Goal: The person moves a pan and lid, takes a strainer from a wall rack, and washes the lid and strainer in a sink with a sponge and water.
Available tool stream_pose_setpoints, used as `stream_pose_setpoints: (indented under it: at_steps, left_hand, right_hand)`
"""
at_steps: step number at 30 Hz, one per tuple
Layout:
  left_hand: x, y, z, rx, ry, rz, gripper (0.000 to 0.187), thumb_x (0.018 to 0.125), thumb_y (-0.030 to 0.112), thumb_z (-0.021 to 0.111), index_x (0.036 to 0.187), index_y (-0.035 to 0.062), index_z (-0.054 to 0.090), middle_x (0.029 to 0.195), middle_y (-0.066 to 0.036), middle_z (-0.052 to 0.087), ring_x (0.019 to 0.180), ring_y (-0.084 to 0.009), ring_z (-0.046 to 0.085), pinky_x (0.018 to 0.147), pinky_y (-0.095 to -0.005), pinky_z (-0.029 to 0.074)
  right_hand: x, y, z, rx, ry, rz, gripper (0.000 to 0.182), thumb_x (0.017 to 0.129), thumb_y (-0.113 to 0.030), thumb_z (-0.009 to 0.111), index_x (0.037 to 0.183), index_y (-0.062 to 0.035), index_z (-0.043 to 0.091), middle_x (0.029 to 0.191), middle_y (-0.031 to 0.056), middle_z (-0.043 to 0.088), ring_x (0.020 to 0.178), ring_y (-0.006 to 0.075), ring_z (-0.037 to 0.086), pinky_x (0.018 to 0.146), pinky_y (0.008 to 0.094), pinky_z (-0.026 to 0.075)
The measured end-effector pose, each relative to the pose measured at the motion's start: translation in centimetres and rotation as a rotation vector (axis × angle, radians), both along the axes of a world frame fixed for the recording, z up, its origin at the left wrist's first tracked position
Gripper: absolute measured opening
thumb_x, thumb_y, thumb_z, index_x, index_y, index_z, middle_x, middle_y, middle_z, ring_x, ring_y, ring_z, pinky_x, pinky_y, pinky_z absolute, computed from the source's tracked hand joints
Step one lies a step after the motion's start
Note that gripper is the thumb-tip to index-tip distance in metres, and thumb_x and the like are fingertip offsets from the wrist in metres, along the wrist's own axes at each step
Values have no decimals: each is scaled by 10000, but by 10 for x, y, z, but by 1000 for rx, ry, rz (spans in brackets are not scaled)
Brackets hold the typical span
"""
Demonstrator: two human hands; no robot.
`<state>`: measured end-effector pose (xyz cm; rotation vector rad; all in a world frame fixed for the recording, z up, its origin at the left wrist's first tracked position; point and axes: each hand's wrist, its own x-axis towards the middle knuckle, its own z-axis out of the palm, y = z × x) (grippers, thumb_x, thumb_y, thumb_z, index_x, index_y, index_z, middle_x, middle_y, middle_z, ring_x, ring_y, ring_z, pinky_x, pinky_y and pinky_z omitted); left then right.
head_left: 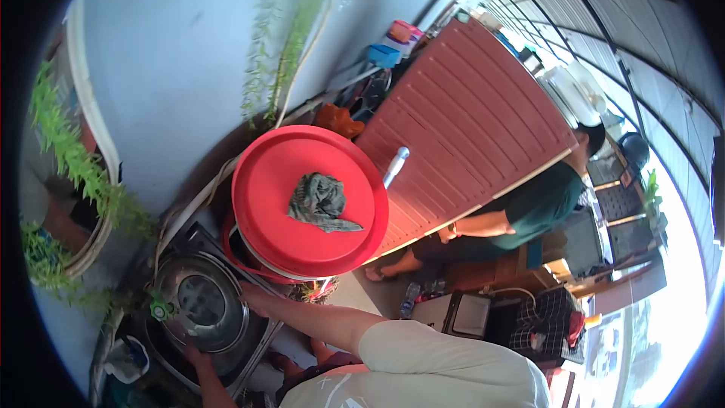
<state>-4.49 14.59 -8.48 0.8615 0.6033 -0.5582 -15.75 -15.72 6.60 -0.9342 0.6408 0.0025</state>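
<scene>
Pale sleeve (423,366) nearest the lens. Both hands flat on a steel lid (202,304): right hand (255,298) on its far edge, left hand (195,355) on its near rim, fingers spread, gripping nothing. Risk: lid slipping; the red lid (310,200) with rag (321,200), just beyond the right fingers, could tip.

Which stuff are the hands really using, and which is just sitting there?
In use: left hand and right hand, both on the metal tub.

Just sitting: red lid with a rag on it, plants, brown door, another person.
</scene>
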Motion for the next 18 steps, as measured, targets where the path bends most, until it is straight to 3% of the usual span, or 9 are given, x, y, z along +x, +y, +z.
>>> stream_pose_setpoints:
  at_steps: [2,6,8,9,11,14,16,18]
  left_hand:
    - [-3,-5,13,50,6,-20,450,908,200,615,1285,-22,511,1259,-152,554,1149,-301,546,974,-481,446]
    - [-3,-9,22,97,86,-21,497,889,228,644,1293,-26,506,1263,-151,560,1147,-304,546,988,-478,431]
    - [0,-7,5,57,67,-56,513,886,240,650,1298,-28,503,1270,-152,559,1149,-304,545,993,-473,426]
    - [1,-6,-1,47,67,-79,521,886,252,650,1297,-32,504,1275,-155,556,1155,-302,542,997,-462,422]
    - [1,-7,1,39,64,-105,528,887,264,651,1297,-35,506,1280,-157,553,1162,-299,539,1001,-450,418]
    - [0,-14,7,175,114,-114,518,901,258,612,1317,-23,486,1306,-180,532,1166,-350,542,991,-520,424]
    - [1,-14,1,154,46,-184,544,873,285,678,1263,-62,526,1258,-161,559,1100,-294,572,966,-437,439]
    - [3,-17,2,240,54,-193,537,862,266,687,1249,-73,531,1247,-163,565,1077,-296,581,949,-439,450]
  right_hand:
    - [-6,2,20,-88,127,24,598,762,47,510,1342,-97,480,1110,44,598,934,120,551,779,240,434]
    - [-10,5,37,-73,98,-26,593,745,41,515,1322,-99,501,1020,15,602,801,92,518,664,224,405]
    - [-11,4,36,-41,85,-13,606,764,64,498,1356,-62,479,1233,100,579,1131,204,530,972,311,401]
    - [-13,5,39,-39,83,-14,606,764,64,498,1356,-62,479,1233,100,579,1131,204,530,972,311,401]
    - [-17,5,59,-93,177,-2,560,733,54,507,1276,-80,528,1045,34,597,908,110,538,774,236,424]
    - [-14,8,35,-116,140,-12,556,726,65,514,1268,-58,528,1108,65,595,1028,147,535,887,261,415]
    - [-11,11,17,-161,123,-19,553,722,72,515,1261,-52,535,1124,71,591,1049,160,531,905,269,411]
    - [-10,11,9,-206,107,-25,550,719,78,515,1255,-45,541,1140,77,587,1070,173,526,924,277,407]
